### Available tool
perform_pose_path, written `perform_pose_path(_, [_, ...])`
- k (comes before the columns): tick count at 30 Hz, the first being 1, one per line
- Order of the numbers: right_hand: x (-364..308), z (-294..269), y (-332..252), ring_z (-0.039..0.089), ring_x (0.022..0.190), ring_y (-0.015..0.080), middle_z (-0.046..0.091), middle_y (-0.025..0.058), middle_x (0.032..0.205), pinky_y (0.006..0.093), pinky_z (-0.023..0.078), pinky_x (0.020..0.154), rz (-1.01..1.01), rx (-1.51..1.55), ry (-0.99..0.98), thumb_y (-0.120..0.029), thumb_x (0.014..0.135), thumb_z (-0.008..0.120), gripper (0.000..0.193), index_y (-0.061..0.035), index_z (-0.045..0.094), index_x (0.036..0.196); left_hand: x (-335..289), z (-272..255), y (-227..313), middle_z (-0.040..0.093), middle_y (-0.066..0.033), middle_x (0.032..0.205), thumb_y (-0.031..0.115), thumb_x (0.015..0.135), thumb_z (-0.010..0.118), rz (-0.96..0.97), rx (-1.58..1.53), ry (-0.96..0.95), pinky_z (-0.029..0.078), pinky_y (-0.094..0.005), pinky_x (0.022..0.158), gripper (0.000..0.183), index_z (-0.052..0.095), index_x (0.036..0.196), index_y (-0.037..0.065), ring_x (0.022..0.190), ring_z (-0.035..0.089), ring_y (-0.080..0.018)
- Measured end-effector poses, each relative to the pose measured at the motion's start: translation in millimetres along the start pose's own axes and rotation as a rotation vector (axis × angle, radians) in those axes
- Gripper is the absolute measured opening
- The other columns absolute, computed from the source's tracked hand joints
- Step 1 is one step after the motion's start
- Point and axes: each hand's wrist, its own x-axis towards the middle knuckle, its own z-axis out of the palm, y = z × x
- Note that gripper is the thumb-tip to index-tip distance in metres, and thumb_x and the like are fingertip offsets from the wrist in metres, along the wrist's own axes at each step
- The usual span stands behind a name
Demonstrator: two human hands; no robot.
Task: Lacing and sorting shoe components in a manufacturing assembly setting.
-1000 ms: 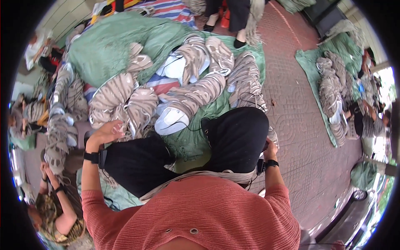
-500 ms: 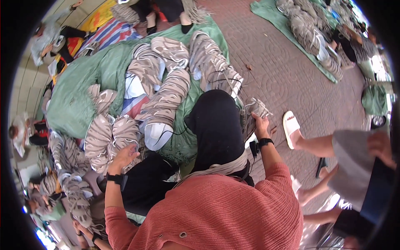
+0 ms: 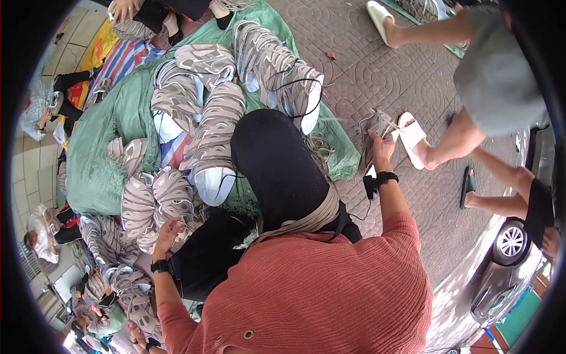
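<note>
At the right of my knee, my right hand (image 3: pixel 383 148) is closed on a grey-beige shoe upper (image 3: pixel 376 122) with pale laces at its top. The upper hangs over the brick pavement, close to a passer-by's slipper. My left hand (image 3: pixel 169 236) rests by my other leg with its fingers apart and nothing in it. Just beyond that hand lie nested stacks of the same kind of upper (image 3: pixel 141 203). A bundle of loose beige laces (image 3: pixel 300 227) lies across my lap.
More stacked uppers (image 3: pixel 221 115) lie ahead on a green sack sheet (image 3: pixel 100 171), with a black cord on the right stack (image 3: pixel 280 68). Passers-by in a white slipper (image 3: pixel 411 138) and a dark slipper (image 3: pixel 469 186) stand at right. A parked car (image 3: pixel 501 283) is behind them. Other people sit at left.
My view has turned, so the stacks sit further left. The passers-by have moved up along my right side, and a parked car has come into view. My right hand still holds the shoe upper.
</note>
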Motion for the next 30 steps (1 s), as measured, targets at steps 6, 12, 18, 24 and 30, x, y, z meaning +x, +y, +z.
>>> perform_pose_path(6, [-58.5,24.1,-90.7,0.063,0.08,0.0205,0.066,0.0124,0.089,0.0308,0.048,0.074,-0.301,0.124,-0.336,-0.016,0.067,0.071,0.042,0.0009,0.059,0.104,-14.5,18.9,71.0,0.06,-0.0088,0.099,0.023,0.09,0.053,0.217,0.119,0.168,0.041,-0.0261,0.083,0.037,0.05,0.117,-0.001,0.09,0.055,-0.0144])
perform_pose_path(12, [-115.3,96.5,-150.3,0.061,0.077,0.0254,0.064,0.0123,0.084,0.0329,0.048,0.071,-0.741,0.355,-0.653,-0.022,0.065,0.078,0.041,-0.003,0.059,0.096,-28.5,58.1,183.7,0.052,-0.0122,0.116,0.019,0.09,0.052,0.534,-0.027,0.251,0.038,-0.0297,0.092,0.044,0.039,0.128,0.001,0.104,0.051,-0.0186])
perform_pose_path(18, [-222.4,106.3,-216.2,0.054,0.074,0.0316,0.053,0.0107,0.081,0.036,0.046,0.063,-1.364,0.4,-0.709,-0.006,0.059,0.074,0.032,-0.0039,0.052,0.082,-46.9,87.3,235.4,0.039,-0.0166,0.128,0.016,0.086,0.057,0.678,-0.216,0.295,0.038,-0.0356,0.094,0.07,0.013,0.14,0.007,0.11,0.048,-0.0248])
perform_pose_path(24, [-295.8,124.7,-230.9,0.048,0.081,0.024,0.048,0.0045,0.081,0.0353,0.042,0.064,-1.601,0.369,-0.788,-0.008,0.061,0.061,0.022,-0.0088,0.052,0.081,-40.1,84.7,249.0,0.045,-0.0116,0.12,0.027,0.084,0.062,0.59,-0.669,0.324,0.042,-0.0328,0.089,0.063,0.025,0.129,0.005,0.106,0.05,-0.0205])
perform_pose_path(30, [-306.3,133.3,-231.7,0.049,0.082,0.0203,0.049,0.0027,0.08,0.0331,0.041,0.066,-1.812,0.388,-0.754,-0.01,0.062,0.061,0.02,-0.009,0.051,0.08,-31.9,84.4,260.2,0.056,-0.0064,0.106,0.038,0.091,0.046,0.559,-1.058,0.319,0.043,-0.0316,0.089,0.037,0.051,0.109,0.006,0.101,0.054,-0.0166])
